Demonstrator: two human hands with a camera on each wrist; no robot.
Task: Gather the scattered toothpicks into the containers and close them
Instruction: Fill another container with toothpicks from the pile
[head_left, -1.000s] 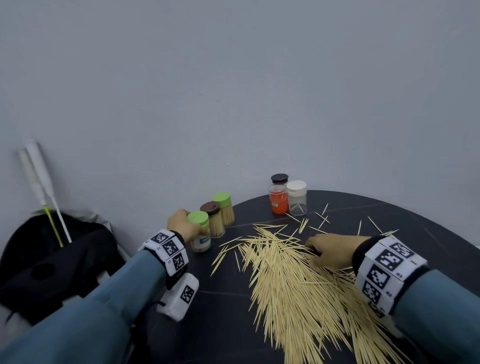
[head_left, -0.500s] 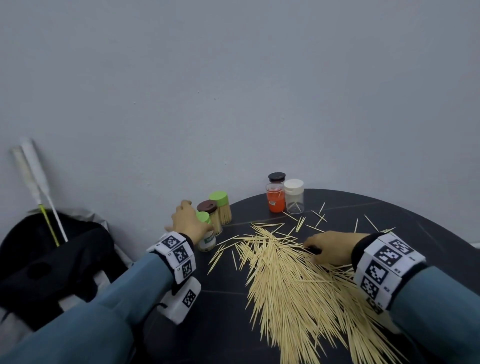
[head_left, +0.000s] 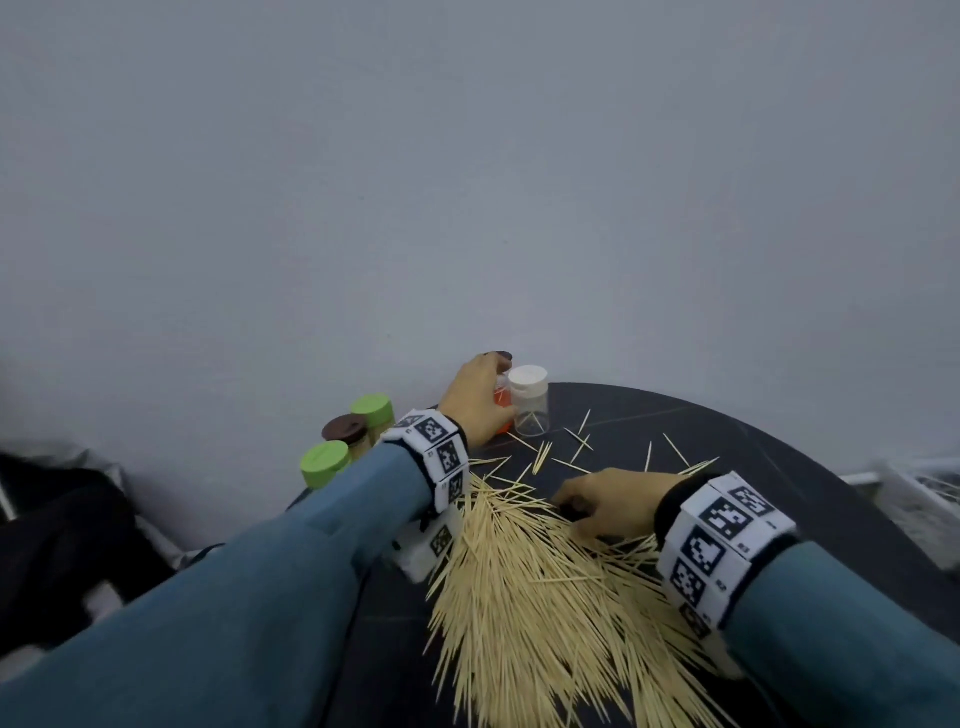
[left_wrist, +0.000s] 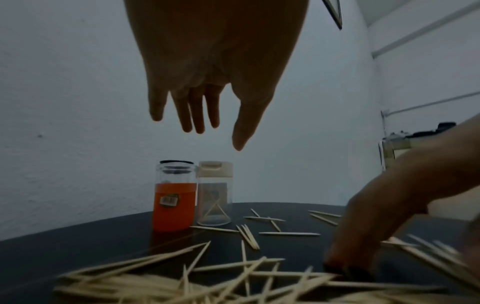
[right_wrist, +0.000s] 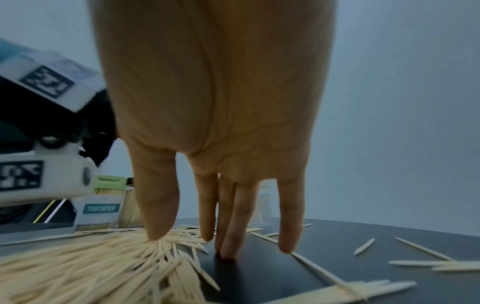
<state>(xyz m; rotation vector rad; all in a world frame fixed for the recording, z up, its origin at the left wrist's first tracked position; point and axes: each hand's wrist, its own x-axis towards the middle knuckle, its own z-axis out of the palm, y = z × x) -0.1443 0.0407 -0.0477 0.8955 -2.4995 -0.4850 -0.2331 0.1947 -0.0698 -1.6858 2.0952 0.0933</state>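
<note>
The left hand (head_left: 475, 397) has moved from the green-lidded jar (head_left: 324, 462) to the orange jar (left_wrist: 174, 205), fingers (left_wrist: 197, 115) released, not touching.

soft, dim, grey light with no glare. wrist views are darker; the bottom toothpicks (left_wrist: 182, 283) look blurry. edges bend in all views.

toothpicks (head_left: 524, 587) pale yellow | table (head_left: 779, 452) black | jar (left_wrist: 174, 207) orange, cap seemingly black

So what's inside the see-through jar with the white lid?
The clear jar with the white lid holds only a few toothpicks leaning crosswise near its bottom. It looks otherwise empty, though the lid hides the very top.
</note>
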